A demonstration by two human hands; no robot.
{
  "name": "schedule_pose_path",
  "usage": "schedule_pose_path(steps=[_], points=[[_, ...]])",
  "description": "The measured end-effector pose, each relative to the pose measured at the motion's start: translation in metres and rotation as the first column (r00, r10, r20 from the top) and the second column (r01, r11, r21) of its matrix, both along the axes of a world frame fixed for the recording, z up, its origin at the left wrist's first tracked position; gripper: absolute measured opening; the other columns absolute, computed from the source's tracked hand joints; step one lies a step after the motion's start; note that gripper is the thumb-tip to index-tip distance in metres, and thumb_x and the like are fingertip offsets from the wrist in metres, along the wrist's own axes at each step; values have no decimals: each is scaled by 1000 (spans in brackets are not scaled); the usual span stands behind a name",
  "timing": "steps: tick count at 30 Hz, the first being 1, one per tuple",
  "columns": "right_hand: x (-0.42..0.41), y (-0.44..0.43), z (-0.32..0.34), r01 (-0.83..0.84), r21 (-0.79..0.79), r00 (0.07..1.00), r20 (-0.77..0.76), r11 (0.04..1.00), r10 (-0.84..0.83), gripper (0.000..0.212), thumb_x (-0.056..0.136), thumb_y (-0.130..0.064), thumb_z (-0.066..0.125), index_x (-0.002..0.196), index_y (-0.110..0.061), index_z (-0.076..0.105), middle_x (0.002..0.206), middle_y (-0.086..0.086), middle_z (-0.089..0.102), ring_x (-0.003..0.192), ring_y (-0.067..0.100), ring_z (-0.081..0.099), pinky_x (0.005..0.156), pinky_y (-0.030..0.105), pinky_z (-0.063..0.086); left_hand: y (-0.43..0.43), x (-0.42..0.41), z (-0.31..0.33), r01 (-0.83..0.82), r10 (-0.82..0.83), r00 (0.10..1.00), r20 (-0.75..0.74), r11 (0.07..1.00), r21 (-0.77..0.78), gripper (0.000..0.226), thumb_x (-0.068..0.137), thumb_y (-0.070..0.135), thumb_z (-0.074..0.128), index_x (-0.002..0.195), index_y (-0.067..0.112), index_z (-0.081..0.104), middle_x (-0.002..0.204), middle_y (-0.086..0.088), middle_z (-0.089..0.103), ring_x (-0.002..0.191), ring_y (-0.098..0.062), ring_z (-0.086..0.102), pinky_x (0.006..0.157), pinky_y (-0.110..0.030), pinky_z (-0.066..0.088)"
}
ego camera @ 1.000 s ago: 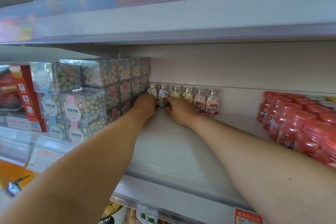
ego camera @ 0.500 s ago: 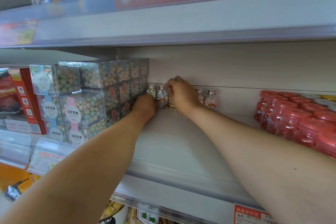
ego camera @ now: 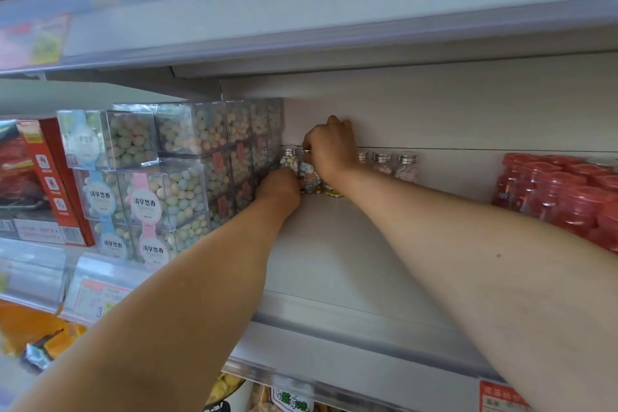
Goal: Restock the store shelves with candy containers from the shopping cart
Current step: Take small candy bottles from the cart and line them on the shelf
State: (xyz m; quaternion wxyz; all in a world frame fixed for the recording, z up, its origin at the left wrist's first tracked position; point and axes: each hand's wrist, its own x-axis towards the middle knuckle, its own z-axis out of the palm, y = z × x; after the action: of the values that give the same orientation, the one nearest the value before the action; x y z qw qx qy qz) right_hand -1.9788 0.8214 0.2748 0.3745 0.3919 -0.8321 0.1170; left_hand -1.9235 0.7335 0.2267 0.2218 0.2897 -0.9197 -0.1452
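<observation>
My right hand (ego camera: 329, 149) has climbed from the shelf floor to the tops of the little candy bottles (ego camera: 405, 166) lined up against the back wall, and it now drapes over the silver caps of the second and third in the row, fingers curled down around the cap of the blue-and-white candy bottle (ego camera: 310, 174). A second ago this hand lay low beside the bottles' bases; half a second ago it was already lifting over them, and now it sits higher still, pinching from above. I read this as straightening or nudging the bottle tight into line rather than fetching a new one. My left hand (ego camera: 280, 185) has hardly moved: it rests low at the left end of the row, knuckles toward me, fingers closed against the foot of the first bottle (ego camera: 289, 160), which stands just beside the stacked clear candy boxes (ego camera: 167, 191). Whether it truly grips that bottle or only braces it I cannot tell, as the fingertips are hidden. Two capped bottles remain clear of my hands to the right, and another is half hidden behind my wrist. The white shelf (ego camera: 334, 264) in front of the row is mostly bare, with the red jars (ego camera: 561, 197) well off to the right, so the restocking looks to be at an early stage, with plenty of room left. The shopping cart is not in view.
</observation>
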Motion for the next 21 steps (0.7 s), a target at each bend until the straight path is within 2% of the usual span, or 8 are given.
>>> schedule_pose_path(steps=[5,8,11,14,15,18,19,21], points=[[2,-1,5,-14,14,1000,10,1000,14,19,87,-13,63,104,-16,70,107,6,67,109,25,50,88,32,34,-1,-1,0,21,-20,1000,-19,999,27,26,101,14,40,114,-2,57,122,-21,57,111,-33,55,92,-36,45],[4,12,7,-92,-18,993,73,996,93,29,88,-15,63,117,-14,65,119,8,59,114,27,46,90,33,35,0,0,-1,35,-34,998,-44,999,37,30,100,21,44,114,-2,57,122,-21,58,112,-33,55,92,-37,45],[8,42,10,-117,-231,970,182,966,161,29,89,-17,61,116,-8,60,122,13,49,113,30,46,93,34,37,5,2,3,105,-103,991,-82,994,21,38,96,32,51,104,-5,62,111,-22,62,104,-34,59,80,-32,45],[7,74,13,112,-447,922,380,888,75,45,85,-6,60,126,-3,42,133,17,37,117,34,46,91,38,43,19,6,5,219,-222,973,-57,975,-46,40,94,33,54,66,4,56,84,-21,62,84,-29,59,59,-26,30],[5,83,14,221,-453,864,501,864,42,57,85,-3,59,136,-2,32,142,19,27,122,36,44,93,38,43,23,7,6,259,-263,964,-46,963,-71,40,94,33,55,65,6,56,80,-18,61,80,-26,57,58,-26,28],[-1,106,14,434,-368,663,749,822,-14,84,87,-6,63,148,-2,5,154,18,2,131,35,39,88,29,41,30,9,6,392,-401,914,-68,913,-111,27,92,28,59,89,4,68,88,-13,66,81,-21,57,62,-23,32],[-4,111,11,474,-325,623,781,818,-50,89,86,-9,67,148,-1,3,154,18,4,132,32,38,85,26,39,31,10,6,435,-446,892,-78,891,-127,22,92,25,60,93,5,69,91,-11,67,82,-20,58,64,-22,34],[-7,119,6,514,-187,604,771,837,-199,88,89,-21,66,147,2,4,151,18,14,134,29,33,95,25,37,35,11,5,509,-524,849,-74,846,-158,15,90,21,62,97,9,68,96,-8,68,85,-18,59,69,-23,41]])
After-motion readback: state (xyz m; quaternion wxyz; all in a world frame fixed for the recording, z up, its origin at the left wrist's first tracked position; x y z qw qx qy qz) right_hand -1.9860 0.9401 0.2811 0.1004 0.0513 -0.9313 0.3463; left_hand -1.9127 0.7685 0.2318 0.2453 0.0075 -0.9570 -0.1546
